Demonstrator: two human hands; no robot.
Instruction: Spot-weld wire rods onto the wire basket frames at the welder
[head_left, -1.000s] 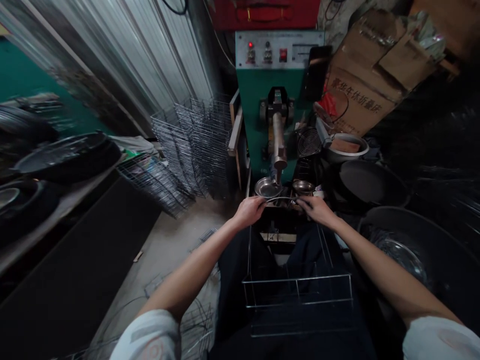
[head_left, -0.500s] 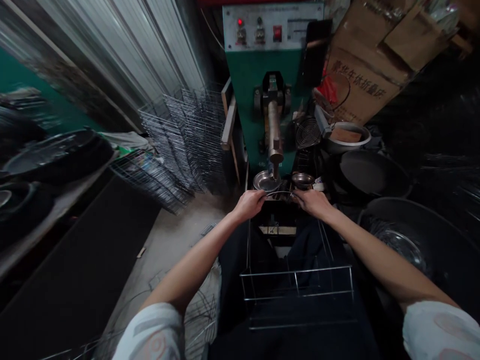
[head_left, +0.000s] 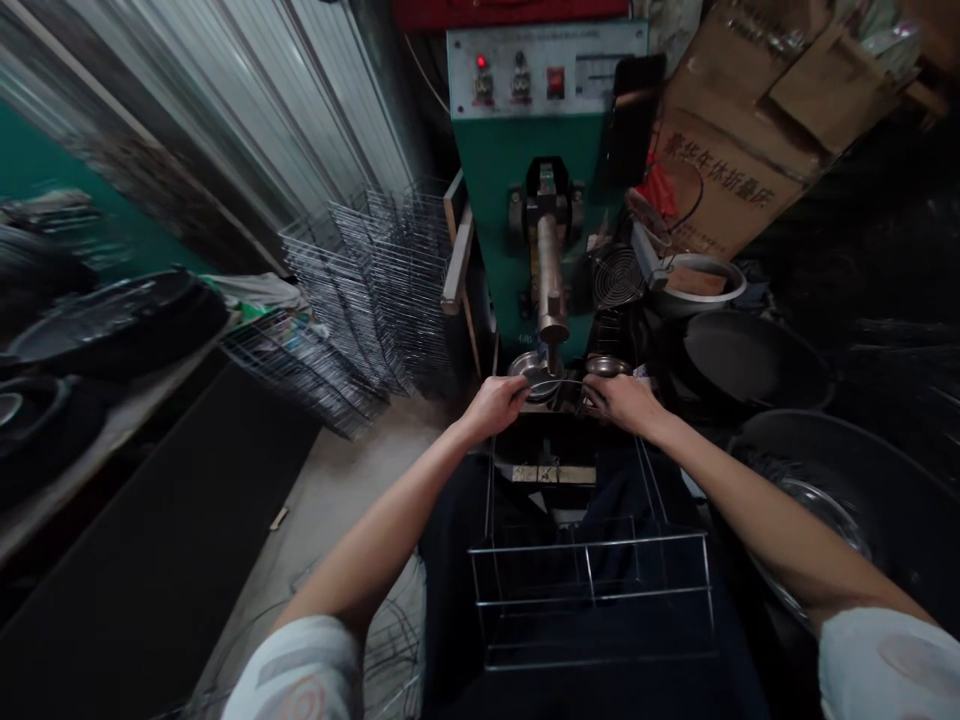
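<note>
Grip: left hand (head_left: pixel 495 408) and right hand (head_left: pixel 626 404) are closing fully around the curved end of a wire basket (head_left: pixel 592 546).
Handling: thin steel wire is feeling light and stiff, possibly slippery; the curved end is offering the steadiest hold.
Position: basket is extending back over dark trousers (head_left: pixel 457 600), its curved end sitting beneath a steel ram (head_left: pixel 550 270) on a green press (head_left: pixel 525 170), near a round steel dish (head_left: pixel 534 366).
Writing: cardboard carton (head_left: pixel 720 190) is showing printed Chinese characters, not reliably legible.

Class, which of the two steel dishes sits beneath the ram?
The left dish, under the ram's tip; the other sits clear to its right.
</note>
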